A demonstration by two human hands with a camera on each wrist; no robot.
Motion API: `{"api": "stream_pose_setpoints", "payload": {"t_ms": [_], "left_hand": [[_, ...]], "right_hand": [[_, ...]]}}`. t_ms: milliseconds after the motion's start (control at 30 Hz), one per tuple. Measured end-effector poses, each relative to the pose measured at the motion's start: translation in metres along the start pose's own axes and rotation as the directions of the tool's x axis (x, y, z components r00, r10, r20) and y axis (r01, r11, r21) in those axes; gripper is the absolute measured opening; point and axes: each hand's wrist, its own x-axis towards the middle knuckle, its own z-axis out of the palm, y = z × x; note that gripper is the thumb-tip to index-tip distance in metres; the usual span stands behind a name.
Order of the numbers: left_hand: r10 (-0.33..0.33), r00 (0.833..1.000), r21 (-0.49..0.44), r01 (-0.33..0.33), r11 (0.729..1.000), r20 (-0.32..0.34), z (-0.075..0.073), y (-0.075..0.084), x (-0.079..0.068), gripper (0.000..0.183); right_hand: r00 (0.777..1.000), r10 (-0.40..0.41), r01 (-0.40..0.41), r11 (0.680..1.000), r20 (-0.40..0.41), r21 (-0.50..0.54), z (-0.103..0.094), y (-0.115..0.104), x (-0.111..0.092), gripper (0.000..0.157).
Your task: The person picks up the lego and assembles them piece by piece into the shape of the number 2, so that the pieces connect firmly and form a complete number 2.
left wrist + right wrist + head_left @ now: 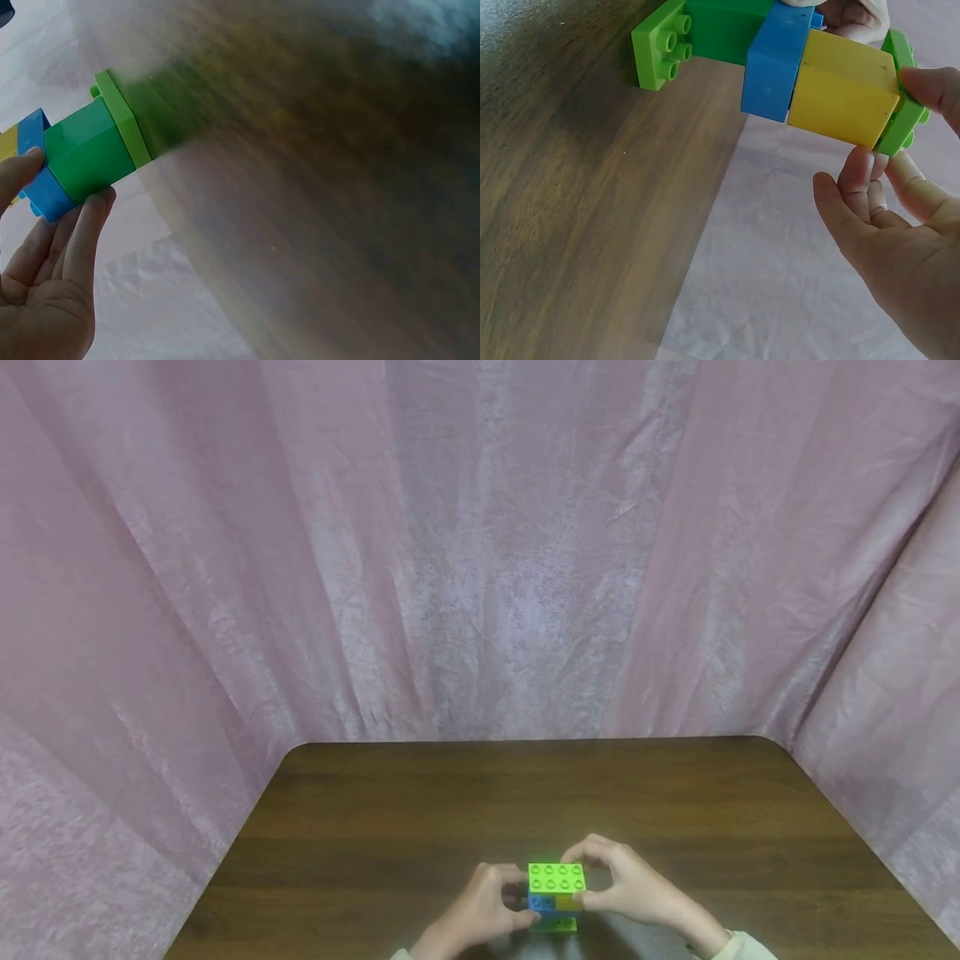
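A stack of toy building bricks stands upright on the table between both hands. From the bottom up it has a flat light-green brick, a dark green brick, a blue brick, a yellow brick over part of the blue one, and another flat light-green brick on top. My left hand holds the stack at the blue brick, thumb in front. The right hand pinches the top light-green brick by its edges. Whether that brick is pressed fully home I cannot tell.
The dark wooden table has rounded far corners. Pinkish velvety curtains hang behind it and along both sides. The stack is close to the table's near side.
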Motion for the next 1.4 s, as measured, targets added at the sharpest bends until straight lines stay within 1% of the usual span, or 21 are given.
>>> {"api": "stream_pose_setpoints", "payload": {"t_ms": [100,233,500,633,867,1100,1200,1333,1400], "left_hand": [[-0.009,1.000,-0.007,0.009,1.000,0.004,-0.001,0.000,0.001,0.032],[0.003,1.000,-0.011,-0.003,1.000,0.004,-0.003,-0.001,0.002,0.032],[0.076,0.997,0.004,-0.076,0.997,-0.015,-0.006,-0.002,0.003,0.030],[0.083,0.996,0.014,-0.083,0.996,-0.020,-0.008,-0.002,0.003,0.030],[0.063,0.998,0.008,-0.063,0.998,-0.013,-0.007,-0.003,0.002,0.029],[0.046,0.999,-0.084,-0.045,0.995,0.002,0.002,-0.003,0.000,0.025],[0.035,0.999,-0.114,-0.035,0.993,-0.001,0.002,-0.003,0.000,0.025],[-0.005,1.000,-0.162,0.006,0.987,0.007,0.001,-0.001,0.000,0.027],[-0.013,1.000,-0.178,0.015,0.984,0.009,0.000,-0.002,0.000,0.029]], "right_hand": [[1.000,-0.017,0.017,1.000,-0.016,-0.016,0.000,0.002,0.001,0.028],[0.998,-0.045,0.045,0.999,-0.041,-0.020,0.002,0.005,0.002,0.029],[0.992,-0.106,0.107,0.994,-0.066,0.010,0.002,0.010,0.007,0.030],[0.988,-0.134,0.134,0.991,-0.073,-0.006,0.001,0.010,0.008,0.030],[0.991,-0.126,0.125,0.992,-0.049,-0.024,0.001,0.011,0.009,0.031],[0.991,-0.124,0.122,0.992,-0.046,-0.034,0.003,0.013,0.001,0.032],[0.989,-0.140,0.138,0.989,-0.048,-0.044,0.003,0.013,0.001,0.033],[0.989,-0.136,0.134,0.990,-0.054,-0.040,0.004,0.013,0.001,0.033],[0.990,-0.131,0.129,0.991,-0.057,-0.033,0.004,0.013,0.000,0.033]]}}
